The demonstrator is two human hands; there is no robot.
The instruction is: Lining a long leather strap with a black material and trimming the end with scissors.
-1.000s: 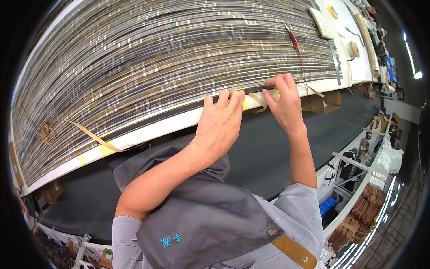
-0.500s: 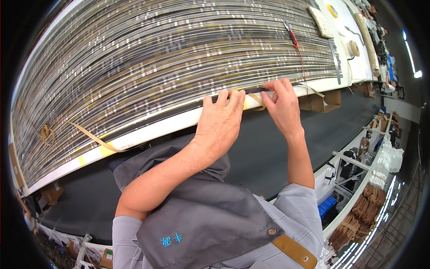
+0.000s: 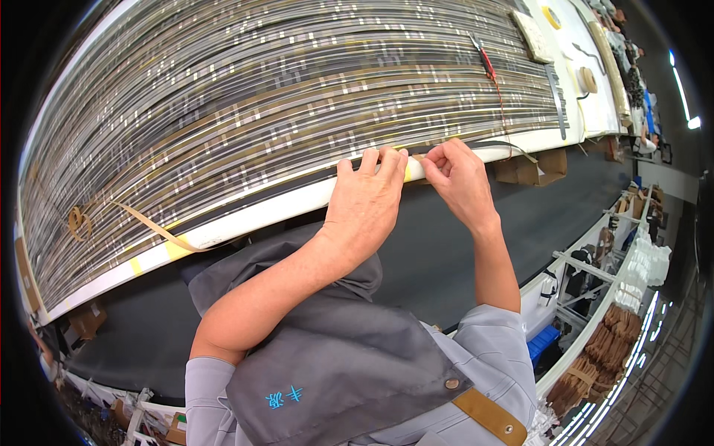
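Many long grey, brown and black striped fabric strips lie side by side across a white table. My left hand rests on the near table edge, fingers spread and pressing down on a dark strip that runs along it. Just right of it, my right hand is closed in a pinch at the edge. A bit of tan tape shows at its fingertips, and the rest is hidden by the fingers. The dark strip's loose end curves out to the right.
Red-handled snips on a red cord lie on the strips. A tan tape length hangs over the edge at left. A padded block, a metal ruler and a tape roll are at right. A cardboard box sits below the edge.
My right hand has moved slightly left and down, from over the dark strip to the tan tape at the edge. The left hand stays in place.
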